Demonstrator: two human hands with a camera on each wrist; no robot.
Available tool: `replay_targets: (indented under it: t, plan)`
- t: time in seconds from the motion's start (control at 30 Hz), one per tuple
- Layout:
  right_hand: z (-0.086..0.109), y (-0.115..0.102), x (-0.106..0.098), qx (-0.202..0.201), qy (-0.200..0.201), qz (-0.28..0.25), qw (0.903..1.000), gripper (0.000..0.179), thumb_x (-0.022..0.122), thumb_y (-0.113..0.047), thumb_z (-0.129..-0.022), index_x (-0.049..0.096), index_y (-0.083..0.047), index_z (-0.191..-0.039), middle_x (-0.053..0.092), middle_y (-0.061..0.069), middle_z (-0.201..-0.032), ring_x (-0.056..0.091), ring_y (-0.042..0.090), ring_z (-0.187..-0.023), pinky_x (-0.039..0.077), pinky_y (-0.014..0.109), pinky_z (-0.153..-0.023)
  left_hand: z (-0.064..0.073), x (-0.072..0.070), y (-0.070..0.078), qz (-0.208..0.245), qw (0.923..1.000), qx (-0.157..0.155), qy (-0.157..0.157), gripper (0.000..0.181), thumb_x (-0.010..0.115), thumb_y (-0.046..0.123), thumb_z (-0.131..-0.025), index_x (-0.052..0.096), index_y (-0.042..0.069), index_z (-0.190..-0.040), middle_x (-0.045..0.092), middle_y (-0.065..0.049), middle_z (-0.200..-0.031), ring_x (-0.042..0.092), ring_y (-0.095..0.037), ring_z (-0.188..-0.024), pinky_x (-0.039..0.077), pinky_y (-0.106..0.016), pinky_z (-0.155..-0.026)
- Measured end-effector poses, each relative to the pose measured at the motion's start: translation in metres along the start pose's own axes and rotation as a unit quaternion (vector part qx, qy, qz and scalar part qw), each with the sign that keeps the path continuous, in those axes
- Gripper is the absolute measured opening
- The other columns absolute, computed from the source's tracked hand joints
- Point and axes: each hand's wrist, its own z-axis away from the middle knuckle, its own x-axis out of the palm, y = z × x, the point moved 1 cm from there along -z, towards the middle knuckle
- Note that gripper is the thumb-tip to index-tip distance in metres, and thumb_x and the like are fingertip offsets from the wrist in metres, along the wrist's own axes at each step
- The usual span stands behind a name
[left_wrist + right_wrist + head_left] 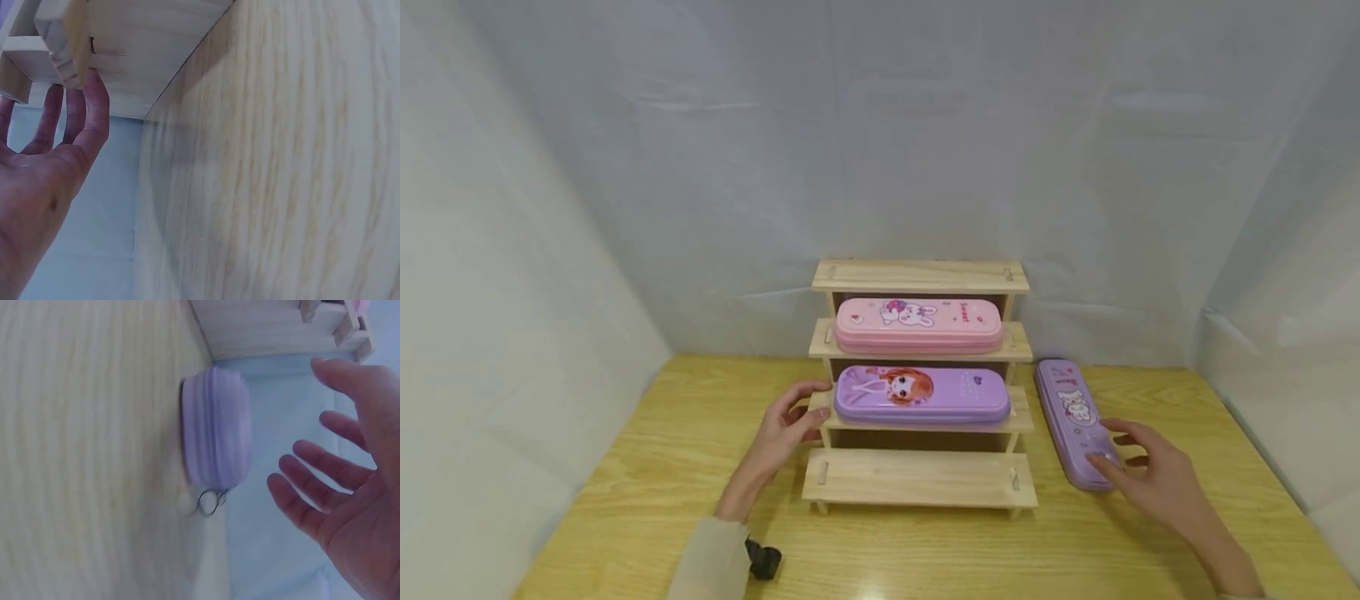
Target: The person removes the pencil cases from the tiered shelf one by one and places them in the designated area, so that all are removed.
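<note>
A stepped wooden shelf point(919, 477) stands in the middle of the table. My left hand point(786, 427) holds the left end of one of its middle steps, thumb in front and fingers behind; in the left wrist view its fingertips touch the wood. On that step lies a purple pencil case point(955, 395) with a red-haired girl on it. One step higher is a pink pencil case point(943, 321) with a white rabbit. To the right, another purple zipped pencil case point(1067, 412) lies on the table. Over its near end, my right hand point(1165, 479) hovers with fingers and thumb spread.
The wood-grain table point(700, 467) is bounded by pale sheeting point(925, 150) at the back and both sides. A ring pull point(209, 502) hangs from the right-hand case's zip. A small black object point(764, 560) sits by my left wrist.
</note>
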Motion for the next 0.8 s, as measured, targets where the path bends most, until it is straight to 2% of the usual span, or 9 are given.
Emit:
replay_targets:
  t: [0.23,0.37,0.47,0.63,0.7,0.8]
  plan:
    - [-0.01,-0.019,0.007,-0.053,0.019,-0.032,0.9979,0.051,0.087,-0.006,-0.078,0.068,-0.004,-0.125,0.07,0.016,-0.119,0.055,-0.012,-0.099,0.055,0.013,-0.072,0.0,-0.001,0.0,0.001,1.0,-0.001,-0.009,0.04,0.065,0.015,-0.1,0.055,0.005,-0.138,0.054,-0.008,-0.132,0.064,-0.012,-0.096,0.063,-0.047,-0.081]
    - [-0.015,-0.029,0.012,-0.081,0.034,-0.051,0.9948,0.056,0.087,0.001,-0.074,0.068,-0.006,-0.126,0.07,0.0,-0.117,0.054,-0.016,-0.101,0.053,0.011,-0.073,-0.001,-0.003,-0.002,0.003,0.9998,-0.004,-0.017,0.04,0.065,0.014,-0.1,0.056,0.003,-0.137,0.054,-0.008,-0.131,0.065,-0.012,-0.093,0.062,-0.049,-0.08]
    - [-0.021,-0.038,0.016,-0.098,0.041,-0.056,0.9928,0.056,0.087,0.002,-0.072,0.069,-0.007,-0.125,0.07,-0.004,-0.114,0.055,-0.016,-0.1,0.053,0.011,-0.073,-0.001,-0.004,-0.002,0.005,0.9997,-0.011,-0.022,0.04,0.066,0.012,-0.1,0.055,0.001,-0.136,0.053,-0.009,-0.131,0.065,-0.011,-0.092,0.063,-0.047,-0.08]
    - [-0.032,-0.053,0.024,-0.12,0.048,-0.062,0.9896,0.056,0.088,0.001,-0.072,0.069,-0.007,-0.124,0.073,0.01,-0.111,0.06,-0.008,-0.099,0.052,0.008,-0.077,-0.003,-0.005,-0.001,0.005,0.9996,-0.015,-0.022,0.041,0.066,0.013,-0.099,0.055,0.001,-0.137,0.051,-0.019,-0.136,0.064,-0.011,-0.094,0.063,-0.042,-0.08]
    - [-0.036,-0.058,0.027,-0.126,0.048,-0.062,0.9889,0.056,0.088,0.001,-0.072,0.069,-0.007,-0.124,0.073,0.011,-0.112,0.062,-0.004,-0.099,0.052,0.009,-0.078,-0.004,-0.005,0.0,0.006,0.9996,-0.013,-0.023,0.041,0.066,0.013,-0.1,0.055,0.0,-0.137,0.05,-0.022,-0.138,0.064,-0.011,-0.094,0.063,-0.042,-0.08]
    - [-0.04,-0.065,0.031,-0.134,0.045,-0.058,0.9884,0.054,0.088,0.0,-0.072,0.07,-0.006,-0.122,0.073,0.01,-0.113,0.062,-0.003,-0.099,0.054,0.012,-0.077,-0.005,-0.006,0.0,0.006,0.9996,-0.012,-0.024,0.04,0.065,0.013,-0.1,0.055,0.0,-0.136,0.051,-0.019,-0.136,0.065,-0.012,-0.094,0.063,-0.044,-0.079]
